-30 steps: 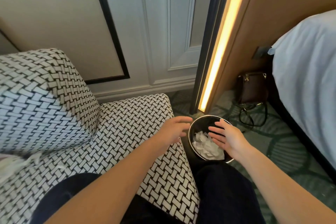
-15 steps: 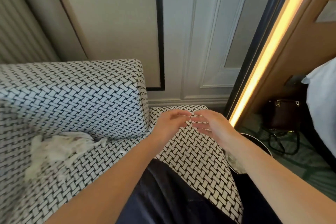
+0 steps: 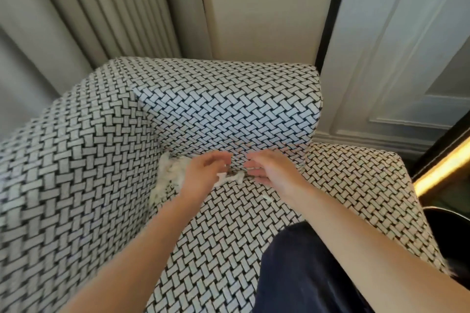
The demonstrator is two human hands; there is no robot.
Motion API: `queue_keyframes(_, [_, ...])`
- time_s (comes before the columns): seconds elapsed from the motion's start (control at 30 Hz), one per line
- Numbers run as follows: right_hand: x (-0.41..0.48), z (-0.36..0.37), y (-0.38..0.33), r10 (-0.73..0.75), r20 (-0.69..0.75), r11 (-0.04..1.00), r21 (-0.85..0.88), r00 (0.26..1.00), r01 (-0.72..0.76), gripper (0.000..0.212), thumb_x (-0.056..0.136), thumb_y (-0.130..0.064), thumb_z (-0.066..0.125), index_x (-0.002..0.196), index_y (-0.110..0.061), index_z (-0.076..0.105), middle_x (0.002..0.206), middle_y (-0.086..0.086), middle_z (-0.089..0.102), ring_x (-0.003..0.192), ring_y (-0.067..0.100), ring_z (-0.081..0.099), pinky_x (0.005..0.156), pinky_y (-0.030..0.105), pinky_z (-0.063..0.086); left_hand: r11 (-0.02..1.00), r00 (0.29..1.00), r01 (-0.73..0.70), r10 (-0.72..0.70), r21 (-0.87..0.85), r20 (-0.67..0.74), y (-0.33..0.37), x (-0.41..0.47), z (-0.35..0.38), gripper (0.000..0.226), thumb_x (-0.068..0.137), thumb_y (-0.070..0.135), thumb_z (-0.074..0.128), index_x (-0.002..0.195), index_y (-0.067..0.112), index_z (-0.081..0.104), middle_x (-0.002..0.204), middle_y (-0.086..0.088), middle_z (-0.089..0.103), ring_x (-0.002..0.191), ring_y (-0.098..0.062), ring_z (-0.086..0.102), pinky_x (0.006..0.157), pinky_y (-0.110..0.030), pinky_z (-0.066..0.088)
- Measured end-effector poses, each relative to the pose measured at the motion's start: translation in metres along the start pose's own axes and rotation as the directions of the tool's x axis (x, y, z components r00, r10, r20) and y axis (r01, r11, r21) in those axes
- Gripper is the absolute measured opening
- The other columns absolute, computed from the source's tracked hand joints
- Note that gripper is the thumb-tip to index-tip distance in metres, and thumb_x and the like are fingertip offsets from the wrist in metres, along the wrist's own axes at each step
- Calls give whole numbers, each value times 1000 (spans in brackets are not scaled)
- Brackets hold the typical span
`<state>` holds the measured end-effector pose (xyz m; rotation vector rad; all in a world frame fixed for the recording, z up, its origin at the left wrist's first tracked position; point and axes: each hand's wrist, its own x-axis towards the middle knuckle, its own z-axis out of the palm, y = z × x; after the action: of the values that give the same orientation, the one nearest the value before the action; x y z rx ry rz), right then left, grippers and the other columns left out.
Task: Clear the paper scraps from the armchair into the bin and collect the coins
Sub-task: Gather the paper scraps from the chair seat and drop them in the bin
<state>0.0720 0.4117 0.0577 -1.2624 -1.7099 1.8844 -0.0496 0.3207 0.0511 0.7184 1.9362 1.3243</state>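
where armchair (image 3: 229,226) seat ends, left hand (image 3: 203,173), right hand (image 3: 270,170) flank paper scraps (image 3: 235,176).

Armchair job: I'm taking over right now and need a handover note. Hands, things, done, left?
Left hand and right hand: both open, over the scraps at the seat's back corner, gripping nothing.
Bin: on the floor at the right side of the armchair, inside hidden.
Done: cannot tell from here.
Left: all these scraps into the bin; find coins, none visible.
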Motion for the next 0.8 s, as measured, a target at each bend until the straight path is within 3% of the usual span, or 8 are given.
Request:
queue_keyframes(0.1, [19,35,5,-24,5,983,-182,1000,25,36,96,-20,46,114,9,56,118,25,59,111,40,55,99,50,44,997,992,58,-63,-50,-109,-21,7,-26,26,94,6,46,90,21,67,100,4,68,95,-17,64,81,-29,50])
queue_keyframes(0.2, [33,58,19,-128,19,934,-334,992,127,30,97,-21,45,111,-2,63,119,14,63,109,31,58,85,36,48,989,977,121,-133,-79,-165,-35,10,-41,22,94,10,48,89,22,67,104,4,67,94,-15,63,81,-28,49])
queue_keyframes(0.27, [42,62,33,-217,34,875,-436,975,210,26,95,-23,49,116,-16,63,126,0,58,117,15,51,97,28,39,988,974,137,-148,-74,-172,-44,11,-47,19,94,12,50,92,21,66,105,4,67,94,-13,63,84,-30,49])
queue_keyframes(0.33, [52,60,42,-270,84,776,-570,959,269,28,95,-25,49,120,-21,61,133,-3,53,127,13,41,111,36,27,986,970,149,-159,-70,-181,-51,12,-52,19,94,12,49,94,20,66,107,5,65,94,-12,63,84,-28,49])
queue_keyframes(0.47, [58,53,45,-228,192,653,-697,955,296,37,99,-32,40,134,-26,50,149,-1,34,137,24,24,112,39,19,985,956,138,-160,-105,-246,-65,7,-55,19,93,9,51,93,18,68,110,6,65,92,-10,64,81,-22,48])
queue_keyframes(0.57, [60,52,48,-199,292,581,-734,936,352,42,101,-34,34,141,-22,42,152,-3,31,140,20,22,114,36,12,980,939,138,-175,-142,-296,-77,1,-51,17,90,6,55,92,15,69,104,8,66,99,-10,62,86,-22,48])
queue_keyframes(0.7, [64,53,52,-335,192,699,-605,922,380,37,99,-31,40,128,-15,56,133,2,53,127,22,43,107,39,36,991,939,100,-123,-86,-321,-85,-4,-44,17,91,8,55,90,17,70,101,12,65,104,-5,56,82,-9,40])
queue_keyframes(0.8, [57,49,45,-493,14,728,-541,870,421,29,98,-24,43,110,-10,65,107,0,62,96,16,59,70,21,52,997,932,26,0,68,-363,-85,-5,-36,28,90,1,52,86,24,68,101,12,61,107,-6,51,90,-14,39])
